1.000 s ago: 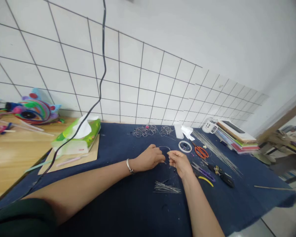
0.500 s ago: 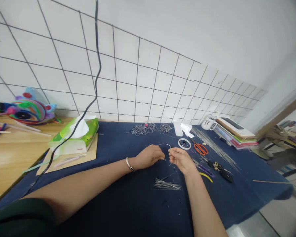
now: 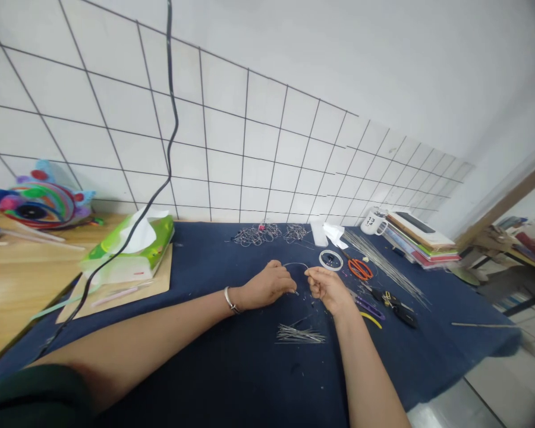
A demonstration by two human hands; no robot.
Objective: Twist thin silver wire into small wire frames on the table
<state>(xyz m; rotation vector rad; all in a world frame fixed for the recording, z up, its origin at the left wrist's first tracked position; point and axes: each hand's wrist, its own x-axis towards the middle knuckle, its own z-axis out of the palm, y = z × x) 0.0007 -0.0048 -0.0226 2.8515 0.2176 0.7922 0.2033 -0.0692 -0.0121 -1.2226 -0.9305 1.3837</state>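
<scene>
A thin wire (image 3: 296, 264) arcs between my two hands above the dark blue cloth. My left hand (image 3: 271, 285), with a silver bangle (image 3: 230, 300) on its wrist, is closed on one end of it, and a small tip pokes out by the fingertips. The other end is pinched between the thumb and forefinger of my right hand (image 3: 326, 288). A pile of short wires (image 3: 300, 334) lies on the cloth just below the hands. Whatever else is inside the fingers is too small to tell.
Orange-handled scissors (image 3: 360, 268), a white ring dish (image 3: 330, 260), black pliers (image 3: 401, 310) and long wires (image 3: 386, 267) lie right of my hands. Behind them are tangled wire loops (image 3: 256, 234), a mug (image 3: 373, 222) and stacked books (image 3: 421, 238). A tissue pack (image 3: 136, 252) sits left.
The whole view has shifted slightly. Both hands keep their hold on the wire, with only a slight change in the fingers.
</scene>
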